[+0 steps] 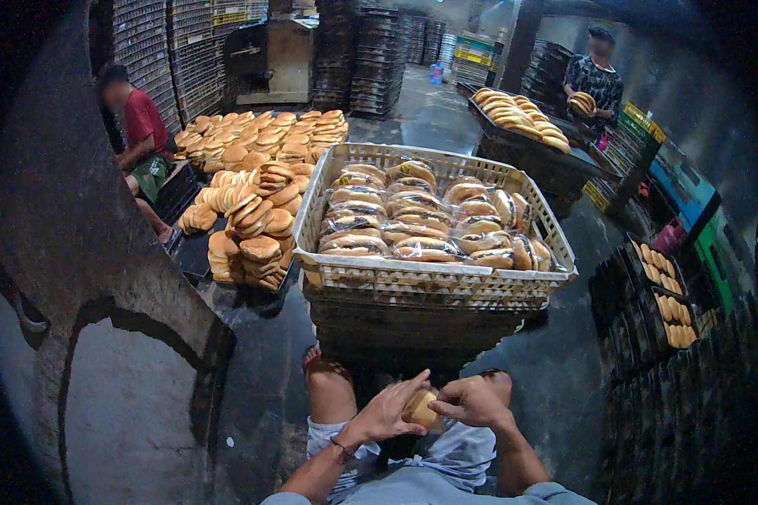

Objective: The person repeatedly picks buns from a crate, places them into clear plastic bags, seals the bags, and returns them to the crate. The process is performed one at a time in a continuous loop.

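Observation:
Above my lap, my left hand (389, 411) curls around one side of a golden bread bun (419, 408). From the other side, my right hand (475, 402) pinches the same bun with thumb and fingers. What looks like transparent wrapping shows at the bun's edge, but much of it is covered by my hands. Just ahead stands a pale plastic crate (429, 276) on a dark stack. Inside it, wrapped buns with a dark filling (417, 220) lie in rows, some on their sides at the right.
Piles of unwrapped buns (257, 202) lie low at the left, near a seated person in red (143, 126). At the back right, a person (596, 80) holds bread behind a bread-laden table (522, 114). Dark trays with rolls (672, 310) stand right; a brown panel (101, 227) rises left.

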Demonstrator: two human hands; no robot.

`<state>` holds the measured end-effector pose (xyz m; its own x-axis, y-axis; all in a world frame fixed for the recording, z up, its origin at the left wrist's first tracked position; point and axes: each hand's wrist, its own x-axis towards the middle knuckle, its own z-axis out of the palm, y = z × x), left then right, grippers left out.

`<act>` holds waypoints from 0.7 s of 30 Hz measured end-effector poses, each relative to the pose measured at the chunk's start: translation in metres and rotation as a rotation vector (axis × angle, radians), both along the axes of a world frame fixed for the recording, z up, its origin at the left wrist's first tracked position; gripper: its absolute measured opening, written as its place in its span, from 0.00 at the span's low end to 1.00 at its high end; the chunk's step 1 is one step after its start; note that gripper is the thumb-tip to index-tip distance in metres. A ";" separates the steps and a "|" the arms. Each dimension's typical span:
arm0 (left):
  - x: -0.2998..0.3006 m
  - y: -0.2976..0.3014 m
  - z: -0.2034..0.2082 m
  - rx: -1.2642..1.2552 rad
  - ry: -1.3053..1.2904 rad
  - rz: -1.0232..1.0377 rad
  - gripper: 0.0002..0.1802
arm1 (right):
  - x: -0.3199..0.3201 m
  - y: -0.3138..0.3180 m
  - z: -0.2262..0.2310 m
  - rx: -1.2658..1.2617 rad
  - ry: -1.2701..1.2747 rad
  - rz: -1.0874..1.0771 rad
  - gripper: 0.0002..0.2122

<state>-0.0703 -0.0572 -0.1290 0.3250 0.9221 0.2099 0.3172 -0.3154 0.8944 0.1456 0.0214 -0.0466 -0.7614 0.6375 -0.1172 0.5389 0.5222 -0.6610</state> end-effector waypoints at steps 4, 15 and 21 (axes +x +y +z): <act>0.000 0.008 0.005 -0.145 -0.015 -0.091 0.60 | -0.001 0.001 0.016 0.210 0.053 0.169 0.14; 0.011 0.014 -0.002 -0.415 -0.678 0.041 0.44 | 0.005 -0.005 0.028 0.370 0.650 -0.414 0.14; 0.026 0.022 0.022 -0.269 -0.789 0.227 0.36 | 0.017 -0.025 -0.064 -0.058 0.776 -0.659 0.18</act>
